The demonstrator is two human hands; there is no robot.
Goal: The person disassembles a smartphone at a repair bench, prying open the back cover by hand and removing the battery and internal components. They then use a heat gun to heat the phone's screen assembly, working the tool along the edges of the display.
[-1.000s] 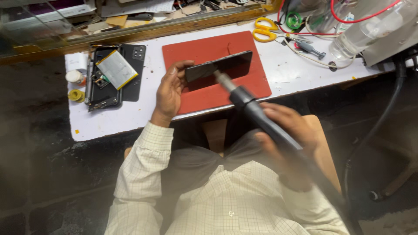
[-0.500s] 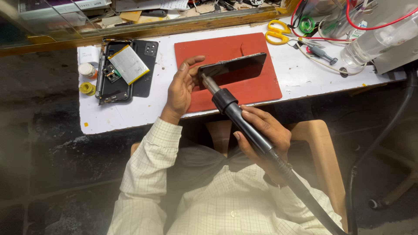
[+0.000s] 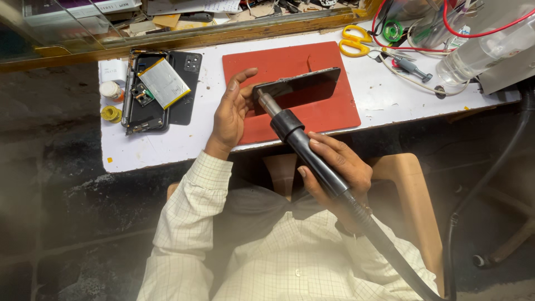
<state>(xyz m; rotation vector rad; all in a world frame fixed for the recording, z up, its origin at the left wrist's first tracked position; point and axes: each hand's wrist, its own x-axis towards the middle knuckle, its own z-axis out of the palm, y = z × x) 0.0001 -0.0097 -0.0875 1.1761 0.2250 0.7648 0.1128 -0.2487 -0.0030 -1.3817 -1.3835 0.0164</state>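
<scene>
My left hand grips the left end of a black phone, holding it tilted just above a red work mat. In my right hand is a black hot-air tool with a thick hose trailing down to the lower right. Its metal nozzle points at the phone's lower left edge, close to my left fingers.
An opened black phone with a silver battery lies left of the mat on the white table. Yellow scissors, a screwdriver, red and green wires and a clear bottle crowd the right side. A tape roll sits far left.
The nozzle has drawn closer to the phone's left edge, and my right hand has slid up the tool's handle. My left hand still holds the phone.
</scene>
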